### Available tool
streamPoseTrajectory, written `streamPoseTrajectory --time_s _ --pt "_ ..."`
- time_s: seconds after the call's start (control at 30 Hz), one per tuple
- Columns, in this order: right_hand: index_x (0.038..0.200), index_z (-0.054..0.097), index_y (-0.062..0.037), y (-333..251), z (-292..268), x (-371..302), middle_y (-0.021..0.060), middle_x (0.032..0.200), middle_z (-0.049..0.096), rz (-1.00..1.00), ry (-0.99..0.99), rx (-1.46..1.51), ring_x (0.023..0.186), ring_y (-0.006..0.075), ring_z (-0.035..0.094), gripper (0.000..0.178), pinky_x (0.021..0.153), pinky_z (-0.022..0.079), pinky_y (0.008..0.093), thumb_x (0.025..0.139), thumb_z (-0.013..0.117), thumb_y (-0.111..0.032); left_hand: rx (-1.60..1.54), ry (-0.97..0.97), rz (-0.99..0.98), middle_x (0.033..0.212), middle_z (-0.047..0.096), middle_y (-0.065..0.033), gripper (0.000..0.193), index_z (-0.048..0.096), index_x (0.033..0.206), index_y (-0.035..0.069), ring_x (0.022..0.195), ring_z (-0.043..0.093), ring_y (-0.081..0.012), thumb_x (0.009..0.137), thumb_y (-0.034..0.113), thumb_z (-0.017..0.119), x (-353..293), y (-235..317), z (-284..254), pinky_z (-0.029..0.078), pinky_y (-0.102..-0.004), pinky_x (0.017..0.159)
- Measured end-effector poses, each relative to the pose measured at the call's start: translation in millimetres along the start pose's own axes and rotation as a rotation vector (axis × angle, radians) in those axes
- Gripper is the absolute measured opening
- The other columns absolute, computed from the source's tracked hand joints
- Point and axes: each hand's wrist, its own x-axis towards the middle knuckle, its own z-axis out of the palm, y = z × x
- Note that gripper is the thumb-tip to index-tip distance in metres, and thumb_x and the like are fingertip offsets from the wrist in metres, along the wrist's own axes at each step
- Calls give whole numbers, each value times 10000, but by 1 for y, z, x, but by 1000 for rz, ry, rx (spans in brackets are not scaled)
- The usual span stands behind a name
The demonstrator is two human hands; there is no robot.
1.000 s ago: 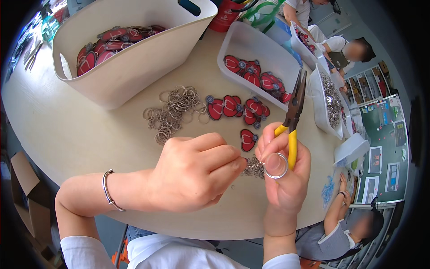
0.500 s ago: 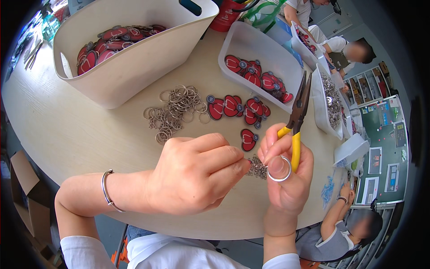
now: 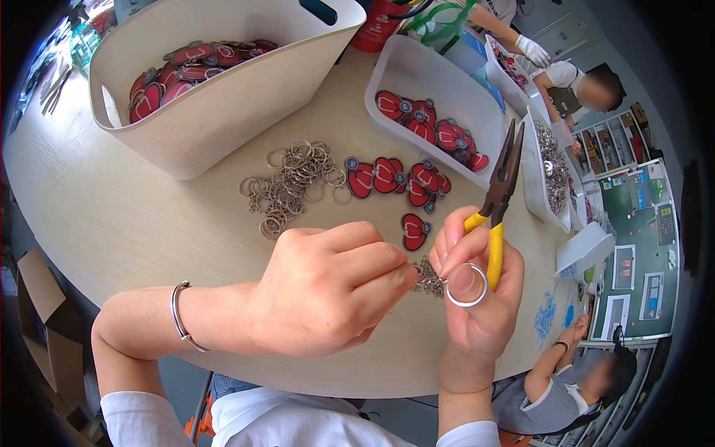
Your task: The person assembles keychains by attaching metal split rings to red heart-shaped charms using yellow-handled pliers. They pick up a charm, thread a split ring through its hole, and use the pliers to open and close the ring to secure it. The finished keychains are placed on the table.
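My left hand (image 3: 335, 290) is closed in a pinch over the table, its fingertips facing my right hand; whatever they hold is hidden. In my right hand (image 3: 484, 298) is a pair of long-nose pliers (image 3: 497, 197) with yellow handles, jaws pointing up and slightly parted. A silver ring (image 3: 467, 304) circles the tip of the right thumb; I cannot tell whether it is worn or pinched. Behind the fingertips lies a small heap of metal links (image 3: 428, 279). Just beyond are a single red flip-flop-shaped tag (image 3: 415, 232) and several more red tags (image 3: 387, 177).
A pile of split rings (image 3: 294, 179) lies left of the tags. A tall white bin (image 3: 223, 119) and a clear tray (image 3: 439, 74), both with red tags, stand behind. Further right is a tray of metal parts (image 3: 547, 167). Co-workers sit along the right side.
My hands stay nearly in place; the right one, with the pliers, has shifted slightly right. A co-worker's white-gloved hand has appeared at the far right, and the nearer co-worker's hands have moved.
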Motion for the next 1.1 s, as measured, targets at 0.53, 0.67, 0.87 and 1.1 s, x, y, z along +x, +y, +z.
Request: streamPoseTrajectory --time_s 0.53,0.67,0.87,1.1 --pt "762 628 -29 0 -2 -2 57 873 456 -5 42 -29 801 151 412 274 741 339 285 711 793 -241 -2 57 -6 721 626 -62 257 658 774 18 537 544 -172 544 -7 770 3 0 -3 400 -263 409" --pt "729 628 -9 -12 -6 -5 56 885 468 60 64 -76 808 150 422 298 755 338 267 675 813 -236 -35 90 -45 725 629 -64 260 667 791 14 539 545 -178 553 -12 767 10 -3 -9 411 -262 425" --pt "668 598 32 -37 -14 -3 49 880 512 -95 -45 -615 761 149 487 475 668 402 266 584 849 -361 169 117 107 775 643 -77 271 676 805 3 586 568 -189 548 -21 758 17 -7 -25 448 -255 474" --pt "607 556 -20 -25 -20 -9 83 852 545 -539 -81 -1060 609 216 493 464 537 419 313 612 788 -422 416 144 271 829 664 -73 324 694 836 6 638 579 -184 521 -42 750 29 -4 -49 458 -241 502"
